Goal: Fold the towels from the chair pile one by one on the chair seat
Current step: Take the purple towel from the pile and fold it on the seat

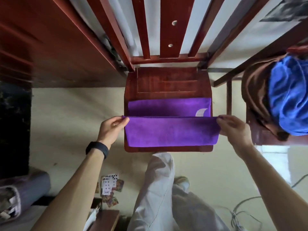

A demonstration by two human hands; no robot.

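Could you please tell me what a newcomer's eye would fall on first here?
The vivid purple towel, spread across the front of the chair seat at centre, strikes first; the left hand and right hand each pinch an end of its raised fold. Next comes the pile of blue and brown cloth on a second chair at right.

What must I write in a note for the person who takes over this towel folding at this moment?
Left hand: pinches the left corner of the lifted edge of the purple towel.
Right hand: pinches the right corner of that edge.
Towel: across the front of the seat, fold begun, not yet laid flat.
Left: finish this fold, then the blue towel and brown towel on the right chair.
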